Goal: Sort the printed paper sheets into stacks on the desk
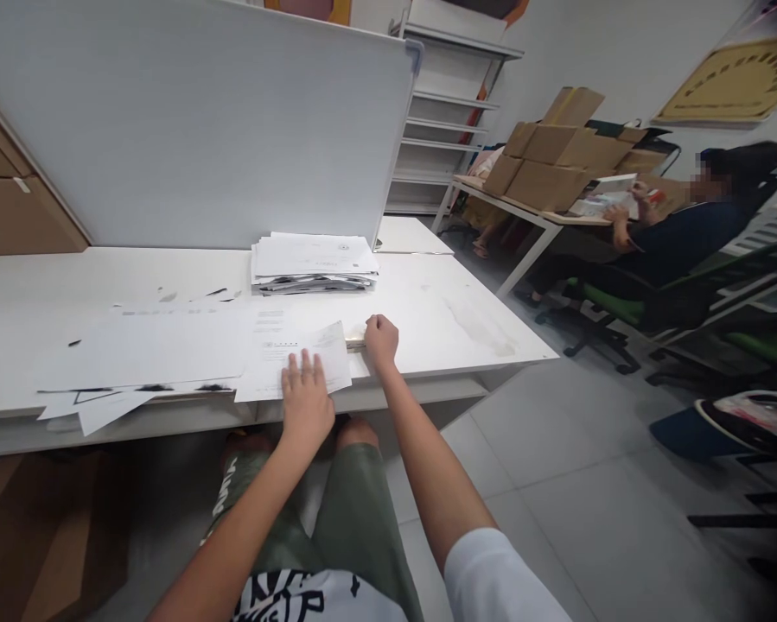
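My left hand (307, 393) lies flat with its fingers spread on a printed sheet of paper (264, 371) near the table's front edge. Just to its right, my right hand (381, 341) is closed in a fist. A narrow, pale, metallic-looking object (355, 343) shows between that fist and the sheet's right edge; most of it is hidden, so its kind is unclear. Left of the printed sheet is a wide spread of white paper (155, 345), with dark marks along its front edge. Behind both hands stands a thick stack of papers (316, 259).
A whiteboard (232, 121) leans along the back of the white table (453, 320). Small dark scraps (217, 292) lie at the left. Across the aisle, a person (692, 233) sits at another table with cardboard boxes (550, 164). A blue bin (699, 430) stands at the right.
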### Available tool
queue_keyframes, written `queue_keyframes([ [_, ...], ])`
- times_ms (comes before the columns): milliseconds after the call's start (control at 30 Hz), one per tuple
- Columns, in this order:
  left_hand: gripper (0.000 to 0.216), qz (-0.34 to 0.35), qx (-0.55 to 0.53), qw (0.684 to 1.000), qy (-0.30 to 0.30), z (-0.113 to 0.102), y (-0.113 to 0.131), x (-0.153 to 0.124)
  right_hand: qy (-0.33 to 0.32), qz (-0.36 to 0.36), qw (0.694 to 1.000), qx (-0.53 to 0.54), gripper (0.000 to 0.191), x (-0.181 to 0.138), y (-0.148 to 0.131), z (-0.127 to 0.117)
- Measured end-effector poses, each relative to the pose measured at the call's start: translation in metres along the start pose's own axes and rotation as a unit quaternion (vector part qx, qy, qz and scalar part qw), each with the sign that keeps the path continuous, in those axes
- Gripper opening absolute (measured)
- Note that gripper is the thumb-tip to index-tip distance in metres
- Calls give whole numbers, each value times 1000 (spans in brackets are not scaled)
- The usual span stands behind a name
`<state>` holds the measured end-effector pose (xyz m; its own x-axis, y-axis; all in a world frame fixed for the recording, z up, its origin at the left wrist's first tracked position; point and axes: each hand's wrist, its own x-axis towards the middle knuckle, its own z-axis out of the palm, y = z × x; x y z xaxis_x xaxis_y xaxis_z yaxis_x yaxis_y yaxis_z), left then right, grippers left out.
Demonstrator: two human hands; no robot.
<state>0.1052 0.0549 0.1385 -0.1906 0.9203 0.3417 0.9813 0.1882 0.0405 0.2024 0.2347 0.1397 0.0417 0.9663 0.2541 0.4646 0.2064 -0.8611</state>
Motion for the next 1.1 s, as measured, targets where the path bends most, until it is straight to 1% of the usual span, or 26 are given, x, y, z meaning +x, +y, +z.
queue_keyframes([
  [67,68,76,-12,997,-22,4,7,-1,23,18,1000,-2,33,0,-1,-1],
  [100,68,101,-17,994,-38,6,10,0,33,27,999,-1,34,-1,-1,-2],
  [133,68,110,-21,992,-50,9,12,0,42,37,998,3,34,-1,-1,-3],
  [233,66,95,-25,994,-52,16,12,1,53,52,997,13,35,-2,-2,-5],
  [367,67,97,-45,994,-27,23,11,1,35,23,999,15,35,-3,-1,-4],
  [433,66,81,-55,995,-13,24,12,0,31,17,999,12,35,-3,-2,-4],
  [567,64,39,-73,996,19,24,17,-2,51,36,998,3,35,-3,-2,-6],
  [667,63,20,-89,995,26,23,21,-3,61,43,997,-1,35,-4,-2,-7],
  [733,61,23,-99,995,19,24,23,-3,54,34,998,-5,34,-4,-1,-6],
  [867,54,59,-108,992,10,28,27,0,41,12,999,-19,33,-5,-1,-4],
  [1000,52,92,-111,990,7,31,32,1,26,21,998,-51,24,-5,-1,-3],
  [1100,51,88,-102,991,-5,31,35,2,17,25,998,-61,24,-4,-2,-3],
])
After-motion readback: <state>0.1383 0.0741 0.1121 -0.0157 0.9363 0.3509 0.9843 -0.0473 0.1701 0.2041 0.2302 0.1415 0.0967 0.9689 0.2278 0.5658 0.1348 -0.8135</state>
